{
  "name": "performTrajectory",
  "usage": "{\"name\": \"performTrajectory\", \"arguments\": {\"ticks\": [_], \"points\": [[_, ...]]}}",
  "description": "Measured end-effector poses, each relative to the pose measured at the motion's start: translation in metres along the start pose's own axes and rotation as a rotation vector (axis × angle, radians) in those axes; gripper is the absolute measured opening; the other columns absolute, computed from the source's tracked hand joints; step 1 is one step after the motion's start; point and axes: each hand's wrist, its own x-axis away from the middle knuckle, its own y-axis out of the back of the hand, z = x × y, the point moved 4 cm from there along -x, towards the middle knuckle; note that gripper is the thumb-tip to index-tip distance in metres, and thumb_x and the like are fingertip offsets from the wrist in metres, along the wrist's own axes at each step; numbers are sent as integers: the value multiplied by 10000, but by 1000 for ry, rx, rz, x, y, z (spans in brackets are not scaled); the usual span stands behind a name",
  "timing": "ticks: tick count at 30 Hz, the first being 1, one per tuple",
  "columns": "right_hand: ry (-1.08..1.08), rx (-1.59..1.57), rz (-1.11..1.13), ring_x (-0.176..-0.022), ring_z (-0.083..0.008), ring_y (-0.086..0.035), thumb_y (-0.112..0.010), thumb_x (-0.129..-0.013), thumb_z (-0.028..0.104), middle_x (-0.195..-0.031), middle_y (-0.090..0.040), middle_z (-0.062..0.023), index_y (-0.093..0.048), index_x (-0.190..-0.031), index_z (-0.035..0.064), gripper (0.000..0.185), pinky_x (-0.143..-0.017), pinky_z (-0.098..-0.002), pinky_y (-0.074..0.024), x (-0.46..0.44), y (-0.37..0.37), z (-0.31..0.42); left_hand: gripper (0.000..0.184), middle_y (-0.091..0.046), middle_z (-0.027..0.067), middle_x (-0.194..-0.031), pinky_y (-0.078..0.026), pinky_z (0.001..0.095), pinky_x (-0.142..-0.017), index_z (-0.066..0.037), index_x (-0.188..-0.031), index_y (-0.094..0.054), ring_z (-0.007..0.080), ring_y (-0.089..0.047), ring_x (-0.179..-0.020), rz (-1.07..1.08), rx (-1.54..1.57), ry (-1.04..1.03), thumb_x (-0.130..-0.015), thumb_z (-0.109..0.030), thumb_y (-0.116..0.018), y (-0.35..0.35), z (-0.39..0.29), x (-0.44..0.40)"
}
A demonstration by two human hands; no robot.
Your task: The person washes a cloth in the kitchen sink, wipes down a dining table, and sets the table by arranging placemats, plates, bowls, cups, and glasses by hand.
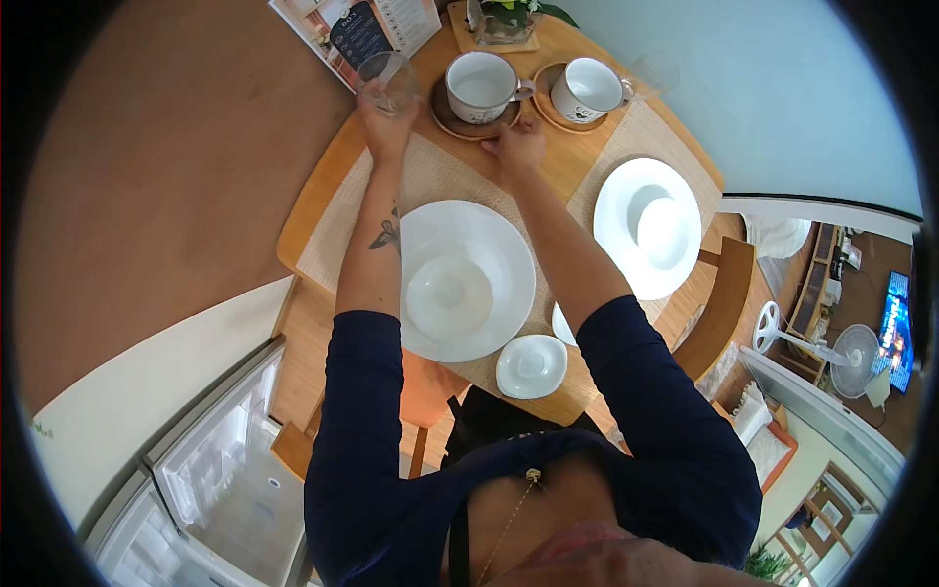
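My left hand [387,125] is wrapped around a clear drinking glass [389,76] at the table's far left, beside an upright printed menu or booklet [367,31]. With its fingers closed at the near right rim of a round wooden saucer [448,122], my right hand [518,145] grips that edge. A white mug [481,83] with a dark rim and a printed design stands upright on this saucer, its handle pointing right. Just to the right, a matching mug [587,88] sits on a second wooden saucer [548,106]. Neither hand touches that pair.
Large white plates with bowls, one at left [518,284] and one at right [611,210], lie on woven placemats [333,235]. A small white dish [531,367] is near the front edge. A glass vase [504,24] stands at the back; a second clear glass [653,76] is at right.
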Motion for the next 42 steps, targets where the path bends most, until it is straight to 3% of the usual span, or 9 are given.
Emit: {"name": "performTrajectory", "arguments": {"ticks": [10, 15, 18, 27, 30, 32, 36, 38, 42], "points": [[-72, -32, 49, -680, -271, -620, -616, -723, -49, -952, -495, -160, -409, -1008, -10, 354, -491, -320, -578, 3, 7, 4, 779, -534, 171, -1071, -415, 376, -860, 19, -1159, -422, 296, -518, -1000, 33, -14, -73, -533, -205, -826, -3, -1, -3], [-94, -198, -83, -624, -291, -616, -572, -812, 64, -860, -494, -171, -252, -1114, 25, 442, -507, -358, -564, -26, 58, -6, 859, -519, 183, -1102, -409, 380, -873, 31, -1229, -358, 291, -509, -1011, 90, 164, -29, -548, -213, -821, 2, 0, 6], [-75, -258, -111, -619, -291, -617, -545, -833, 72, -855, -506, -200, -219, -1123, 27, 438, -512, -368, -566, -36, 91, 16, 857, -520, 186, -1097, -409, 382, -868, 40, -1234, -360, 290, -508, -1007, 31, -198, -63, -552, -207, -817, 12, 3, 10], [-77, -147, -209, -600, -272, -632, -537, -793, -4, -836, -558, -192, -350, -1090, -28, 352, -493, -328, -561, -60, 100, 28, 754, -540, 201, -1047, -405, 390, -853, 31, -1159, -429, 333, -511, -979, 176, -349, 66, -568, -267, -790, 1, 11, -1], [-107, -174, -209, -614, -263, -637, -560, -778, -6, -852, -560, -189, -339, -1108, -34, 398, -503, -327, -567, -57, 99, 32, 662, -549, 202, -1023, -420, 395, -817, 26, -1121, -442, 331, -529, -960, 60, -330, -123, -615, -256, -762, 5, 13, 6], [-110, -158, -202, -612, -264, -638, -570, -776, 0, -851, -561, -187, -343, -1095, -29, 393, -501, -324, -566, -59, 101, 31, 574, -601, 183, -906, -431, 393, -800, 24, -1098, -426, 322, -566, -916, 106, -320, 208, -678, -238, -718, 14, 18, 23], [-91, -152, -185, -594, -268, -641, -585, -781, 22, -848, -571, -176, -346, -1067, -13, 375, -470, -312, -552, -65, 102, 28, 476, -632, 145, -748, -485, 345, -663, 35, -1089, -399, 266, -623, -744, 448, -276, 341, -751, -185, -652, -17, -7, 54], [-100, -166, -180, -607, -272, -630, -594, -773, 6, -827, -559, -186, -335, -1040, -15, 373, -493, -341, -566, -61, 102, 32, 426, -628, 109, -646, -486, 282, -511, 52, -1112, -370, 202, -619, -557, 546, 85, 592, -799, -137, -588, -37, -13, 62], [-111, -241, -174, -611, -279, -621, -601, -765, -7, -795, -550, -194, -319, -1013, -7, 376, -510, -360, -577, -57, 100, 33, 358, -627, 125, -663, -464, 251, -418, 59, -1102, -383, 165, -599, -482, 493, 90, 641, -821, -101, -539, -51, 0, 59]]}}
